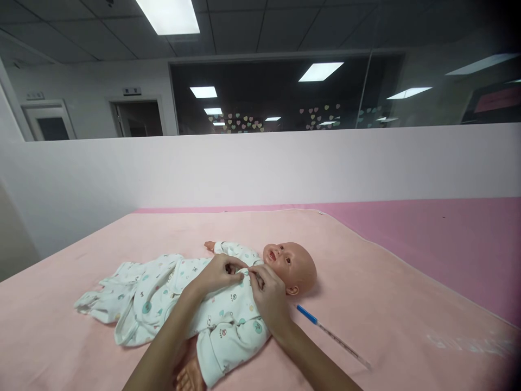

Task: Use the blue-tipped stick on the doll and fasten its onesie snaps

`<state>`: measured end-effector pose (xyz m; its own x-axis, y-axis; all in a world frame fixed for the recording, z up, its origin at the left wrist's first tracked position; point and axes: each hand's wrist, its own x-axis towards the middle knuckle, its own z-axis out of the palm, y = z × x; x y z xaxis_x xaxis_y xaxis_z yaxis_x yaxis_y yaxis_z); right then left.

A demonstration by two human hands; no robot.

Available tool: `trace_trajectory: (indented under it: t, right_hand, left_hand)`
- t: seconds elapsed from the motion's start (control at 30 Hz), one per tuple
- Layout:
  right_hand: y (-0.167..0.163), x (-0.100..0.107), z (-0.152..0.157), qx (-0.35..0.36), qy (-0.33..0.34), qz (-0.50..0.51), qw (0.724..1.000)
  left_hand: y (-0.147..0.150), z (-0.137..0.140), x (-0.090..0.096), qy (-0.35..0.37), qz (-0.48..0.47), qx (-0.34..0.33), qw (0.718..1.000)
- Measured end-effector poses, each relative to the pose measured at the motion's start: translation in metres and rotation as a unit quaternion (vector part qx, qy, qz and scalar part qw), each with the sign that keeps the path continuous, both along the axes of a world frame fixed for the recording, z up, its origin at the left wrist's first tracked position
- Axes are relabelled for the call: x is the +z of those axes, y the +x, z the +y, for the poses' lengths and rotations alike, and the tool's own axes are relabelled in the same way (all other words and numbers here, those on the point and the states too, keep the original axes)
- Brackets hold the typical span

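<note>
My left hand and right hand pinched the romper at the baby doll collar; soft, thin cloth, best gripped by its edges

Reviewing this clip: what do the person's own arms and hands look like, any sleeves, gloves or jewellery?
Both arms are bare as far as the picture shows: no sleeves in view. The left hand and right hand wear no gloves, and no rings, watch or bracelets can be seen. Fingernails look short; polish cannot be told.
</note>
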<state>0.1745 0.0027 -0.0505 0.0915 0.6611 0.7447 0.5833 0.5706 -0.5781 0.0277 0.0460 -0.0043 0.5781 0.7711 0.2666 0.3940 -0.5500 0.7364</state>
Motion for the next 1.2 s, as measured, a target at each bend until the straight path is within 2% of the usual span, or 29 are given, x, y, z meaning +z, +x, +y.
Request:
trace_trajectory:
  t: [0.13, 0.23, 0.47, 0.7, 0.93, 1.1, 1.2]
  right_hand:
    - [-0.0003, 0.0010, -0.0005, 0.006, -0.006, 0.006, 1.000]
    - [0.0000, 0.0013, -0.0005, 0.011, -0.006, 0.012, 1.000]
    - [0.0006, -0.0001, 0.0002, 0.005, -0.007, 0.020, 1.000]
    - [-0.0007, 0.0014, -0.0009, 0.008, -0.010, 0.025, 1.000]
    - [-0.0019, 0.0022, -0.0016, -0.008, 0.001, 0.010, 1.000]
    - [-0.0015, 0.0022, -0.0038, -0.012, -0.003, -0.023, 1.000]
    - [-0.0007, 0.0021, -0.0050, -0.023, -0.006, -0.055, 0.998]
  left_hand:
    - [0.0032, -0.0024, -0.0032, 0.054, 0.009, 0.027, 0.998]
    - [0.0028, -0.0029, -0.0030, 0.050, 0.005, 0.022, 0.998]
    - [-0.0027, 0.0025, -0.0042, -0.023, -0.035, -0.010, 0.999]
    - [-0.0027, -0.0002, -0.0020, -0.063, -0.074, -0.018, 0.995]
    - [-0.0014, -0.0038, 0.0005, -0.121, -0.119, -0.032, 0.985]
    - [-0.0014, -0.0007, -0.0037, -0.180, -0.206, -0.050, 0.961]
    - [-0.0011, 0.0007, -0.0042, -0.185, -0.209, -0.063, 0.958]
